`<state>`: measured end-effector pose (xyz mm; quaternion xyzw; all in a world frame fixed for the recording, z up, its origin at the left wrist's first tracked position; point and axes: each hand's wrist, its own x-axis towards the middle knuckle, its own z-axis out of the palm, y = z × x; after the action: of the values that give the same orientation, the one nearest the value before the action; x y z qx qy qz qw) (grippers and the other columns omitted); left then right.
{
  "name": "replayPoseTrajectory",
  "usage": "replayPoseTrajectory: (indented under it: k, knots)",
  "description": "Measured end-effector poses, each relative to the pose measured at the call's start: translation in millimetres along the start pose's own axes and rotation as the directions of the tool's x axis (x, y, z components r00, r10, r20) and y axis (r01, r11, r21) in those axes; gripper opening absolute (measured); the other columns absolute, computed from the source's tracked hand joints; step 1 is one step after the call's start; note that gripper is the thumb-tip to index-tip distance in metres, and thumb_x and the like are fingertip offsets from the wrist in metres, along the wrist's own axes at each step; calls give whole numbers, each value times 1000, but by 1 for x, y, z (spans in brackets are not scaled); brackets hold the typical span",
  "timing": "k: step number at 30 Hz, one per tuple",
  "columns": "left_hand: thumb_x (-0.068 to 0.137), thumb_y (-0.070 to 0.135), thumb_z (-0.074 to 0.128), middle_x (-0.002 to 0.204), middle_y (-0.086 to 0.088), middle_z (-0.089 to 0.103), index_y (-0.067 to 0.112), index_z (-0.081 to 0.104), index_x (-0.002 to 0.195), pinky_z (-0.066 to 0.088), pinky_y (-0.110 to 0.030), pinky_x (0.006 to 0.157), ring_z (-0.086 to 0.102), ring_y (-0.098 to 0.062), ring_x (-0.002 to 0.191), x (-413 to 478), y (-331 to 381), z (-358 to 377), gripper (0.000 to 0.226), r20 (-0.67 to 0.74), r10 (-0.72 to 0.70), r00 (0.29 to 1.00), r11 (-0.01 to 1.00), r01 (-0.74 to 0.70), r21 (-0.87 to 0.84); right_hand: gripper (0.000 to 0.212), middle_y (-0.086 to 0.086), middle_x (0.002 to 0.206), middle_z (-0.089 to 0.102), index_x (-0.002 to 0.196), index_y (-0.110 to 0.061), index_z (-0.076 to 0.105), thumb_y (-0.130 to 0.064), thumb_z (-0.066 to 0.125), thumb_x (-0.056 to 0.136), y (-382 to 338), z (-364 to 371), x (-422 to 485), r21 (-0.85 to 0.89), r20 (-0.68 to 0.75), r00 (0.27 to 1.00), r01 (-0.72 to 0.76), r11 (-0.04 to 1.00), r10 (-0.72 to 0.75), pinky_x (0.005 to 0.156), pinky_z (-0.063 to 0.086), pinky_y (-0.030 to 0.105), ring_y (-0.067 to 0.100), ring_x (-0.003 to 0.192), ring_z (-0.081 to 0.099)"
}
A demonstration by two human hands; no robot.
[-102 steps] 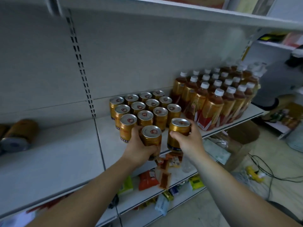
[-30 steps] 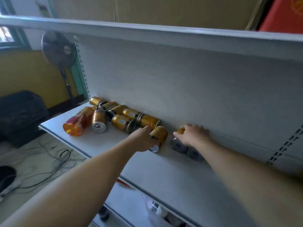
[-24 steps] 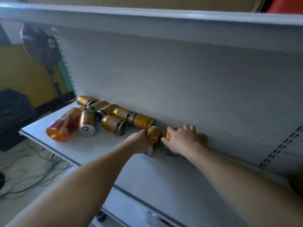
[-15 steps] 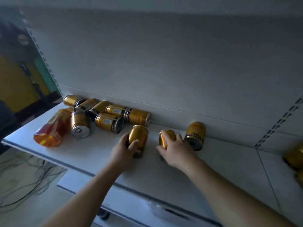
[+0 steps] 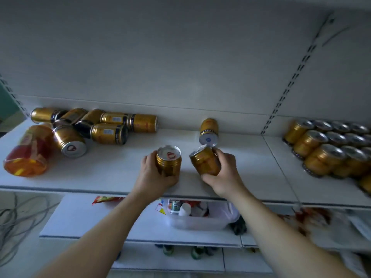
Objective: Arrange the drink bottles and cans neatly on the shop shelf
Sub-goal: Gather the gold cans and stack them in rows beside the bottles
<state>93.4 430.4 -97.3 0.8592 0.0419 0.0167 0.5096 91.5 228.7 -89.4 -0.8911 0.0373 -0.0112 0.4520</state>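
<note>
My left hand grips an upright can, my right hand a tilted can. The standing rows lie at 3 o'clock, nearer the right hand.

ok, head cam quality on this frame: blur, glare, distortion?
Head view throughout: dim, cool light, no hard glare, only soft sheen on the standing cans at right; wide-angle bowing in the slotted upright and shelf edge; left hand with its upright can and right hand with its tilted can fairly sharp; lower-shelf clutter bottom right smeared.
</note>
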Motion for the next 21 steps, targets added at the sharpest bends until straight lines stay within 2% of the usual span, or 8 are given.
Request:
replayPoseTrajectory:
  k: [3,6,8,11,17,21]
  knots:
    - [58,19,86,118,4,47,23,42,129,47,-39,96,53,-17,106,-9,5,18,84,56,29,998,999,-27,-33,71,-2,117,51,130,-29,42,-21,78,68,14,-19,-21,126,-66,996,-58,990,67,82,45,24,14,102,56]
    - [61,22,85,110,5,59,25,42,122,48,-32,84,59,-18,99,-18,14,35,75,71,31,997,999,-27,-46,73,-8,109,57,128,-37,36,-13,79,73,32,-42,-37,182,-111,988,-90,979,112,70,43,18,7,91,57]
    - [60,20,85,107,4,62,23,43,121,48,-33,84,60,-18,97,-22,24,47,74,81,45,996,998,-41,-41,84,-4,117,56,136,-35,31,-10,79,72,41,-56,-44,215,-126,984,-99,972,128,76,44,23,11,97,58]
    - [58,21,86,107,4,62,24,44,122,48,-35,86,60,-18,97,-29,45,75,77,117,61,991,998,-59,-26,99,-6,131,43,147,-35,20,-6,77,71,56,-81,-52,241,-135,982,-95,966,131,89,38,27,13,114,45]
    - [57,23,85,101,10,64,28,46,118,47,-28,78,61,-9,92,-43,100,173,72,189,119,975,992,-108,-63,90,-6,129,47,134,-40,29,-20,86,67,108,-173,-66,227,-286,956,7,974,60,94,42,29,13,114,51]
    - [53,26,85,96,6,69,22,53,116,51,-24,75,66,-7,89,-51,135,248,71,233,120,965,991,-103,-83,84,-13,124,46,130,-41,31,-26,86,69,153,-250,-74,168,-340,940,49,985,11,92,37,21,6,112,48]
